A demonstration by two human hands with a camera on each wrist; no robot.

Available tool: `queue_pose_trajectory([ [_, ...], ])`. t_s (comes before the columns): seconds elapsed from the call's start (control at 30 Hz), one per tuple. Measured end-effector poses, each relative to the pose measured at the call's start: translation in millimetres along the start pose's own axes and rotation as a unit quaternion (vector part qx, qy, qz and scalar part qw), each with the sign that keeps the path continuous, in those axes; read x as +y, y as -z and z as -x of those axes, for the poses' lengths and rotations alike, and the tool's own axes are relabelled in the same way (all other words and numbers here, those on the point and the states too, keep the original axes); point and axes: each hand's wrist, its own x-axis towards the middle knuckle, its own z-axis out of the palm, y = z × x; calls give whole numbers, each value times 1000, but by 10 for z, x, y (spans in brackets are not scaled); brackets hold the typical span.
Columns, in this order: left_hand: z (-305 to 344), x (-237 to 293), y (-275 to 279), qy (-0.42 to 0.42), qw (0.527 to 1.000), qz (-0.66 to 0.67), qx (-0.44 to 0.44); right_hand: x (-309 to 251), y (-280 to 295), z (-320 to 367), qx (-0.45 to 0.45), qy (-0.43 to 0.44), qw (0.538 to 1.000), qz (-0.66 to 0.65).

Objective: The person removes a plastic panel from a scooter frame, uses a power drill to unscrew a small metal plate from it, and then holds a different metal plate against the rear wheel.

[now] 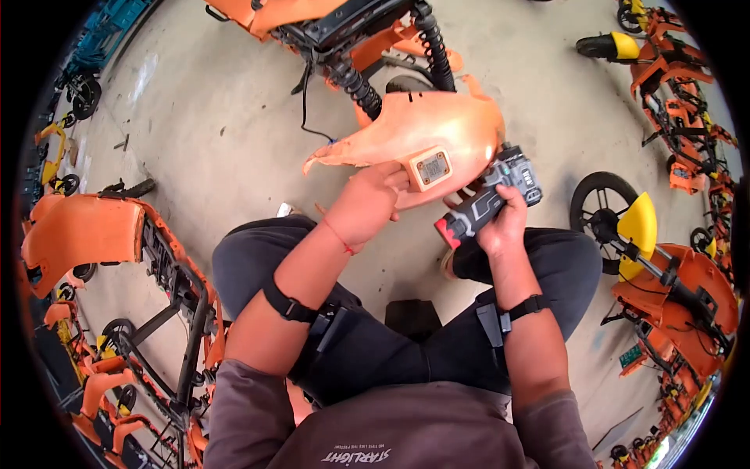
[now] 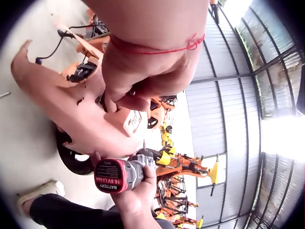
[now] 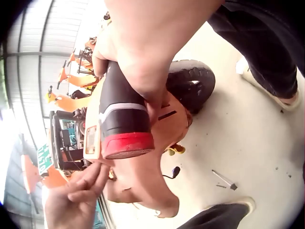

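Note:
A glossy orange body panel [image 1: 449, 129] hangs in front of the scooter's two spring shock absorbers. On its near face sits a small raised frame [image 1: 431, 168] around a grey rectangular plate. My left hand [image 1: 366, 202] grips the panel beside this frame, fingers bent at its edge; the fingertips are partly hidden. With a red string round its wrist, that hand [image 2: 147, 76] comes down from above. My right hand [image 1: 504, 219] holds a cordless drill [image 1: 488, 205] by its handle, the drill's front end at the panel's right side. The drill's red-edged battery [image 2: 109, 175] faces the left wrist camera.
The scooter [image 1: 328, 27] stands ahead, a black cable [image 1: 305, 117] hanging at its left. To the left is an orange scooter frame [image 1: 86, 234]; to the right, a wheel with a yellow fender [image 1: 639, 227]. A slim tool [image 3: 224, 179] lies on the floor.

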Motion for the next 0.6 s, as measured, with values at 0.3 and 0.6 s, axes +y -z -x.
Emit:
queue_pose_trajectory([
  [0.3,462,-169,175,136,948,-162,-239,-41,-26,-58,74,-9,996,-47],
  [0.6,-214,-3454,433,337,673,-487,-443,-14,-91,-121,109,0,989,-100],
])
